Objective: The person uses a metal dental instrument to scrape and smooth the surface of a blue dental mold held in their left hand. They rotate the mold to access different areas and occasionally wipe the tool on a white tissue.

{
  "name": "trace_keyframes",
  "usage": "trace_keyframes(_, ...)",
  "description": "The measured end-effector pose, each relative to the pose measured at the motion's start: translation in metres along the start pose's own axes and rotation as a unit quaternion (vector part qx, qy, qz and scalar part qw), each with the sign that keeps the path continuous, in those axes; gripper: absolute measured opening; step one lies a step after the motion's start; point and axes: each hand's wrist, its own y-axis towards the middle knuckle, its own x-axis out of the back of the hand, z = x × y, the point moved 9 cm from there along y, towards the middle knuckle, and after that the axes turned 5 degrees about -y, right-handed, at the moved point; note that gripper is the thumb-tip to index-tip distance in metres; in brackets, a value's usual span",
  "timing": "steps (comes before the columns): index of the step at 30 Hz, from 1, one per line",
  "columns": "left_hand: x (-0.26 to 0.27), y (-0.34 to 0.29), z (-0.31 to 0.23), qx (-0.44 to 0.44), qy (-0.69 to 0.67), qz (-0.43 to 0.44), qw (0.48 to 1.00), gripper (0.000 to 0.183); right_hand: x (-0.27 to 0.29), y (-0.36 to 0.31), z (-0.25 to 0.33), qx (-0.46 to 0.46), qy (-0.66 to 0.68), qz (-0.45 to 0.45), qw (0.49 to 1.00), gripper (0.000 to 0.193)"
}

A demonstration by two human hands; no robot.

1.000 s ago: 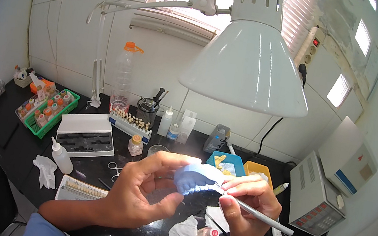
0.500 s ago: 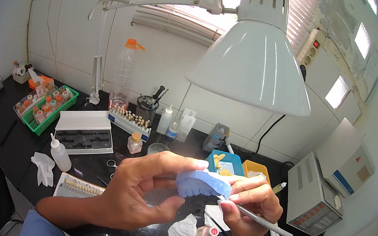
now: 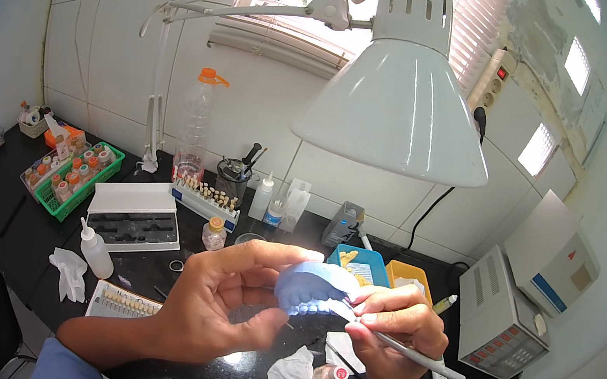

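Under the lamp, my left hand grips a blue dental cast between thumb and fingers, its row of teeth facing down and toward me. My right hand is closed around a slim pale-handled dental knife, held like a pen. Its thin blade lies against the toothed side of the cast at the right; whether the edge cuts in, I cannot tell. The right fingertips are also close against the cast's right end.
A white lamp shade hangs above my hands. Below them on the black table lie a crumpled tissue and a small capped jar. Blue and yellow trays stand behind, a white machine at right, a squeeze bottle at left.
The cast has been tilted and shifted slightly left, so more of its tooth row shows. The knife's blade now lies visibly along the teeth. Both hands keep their hold.
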Motion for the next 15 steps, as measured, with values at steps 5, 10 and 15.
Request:
trace_keyframes(5, 0.001, 0.001, 0.003, 0.003, -0.002, 0.005, 1.000, 0.052, 0.002, -0.003, -0.002, -0.023, 0.000, -0.021, 1.000, 0.025)
trace_keyframes(10, -0.007, 0.003, -0.004, -0.056, 0.031, 0.044, 0.997, 0.053, 0.009, -0.005, -0.006, -0.032, 0.022, -0.054, 0.998, 0.022)
trace_keyframes(15, -0.002, 0.002, 0.006, -0.091, 0.049, 0.016, 0.995, 0.050, 0.011, -0.007, -0.005, -0.050, 0.011, -0.070, 0.996, 0.020)
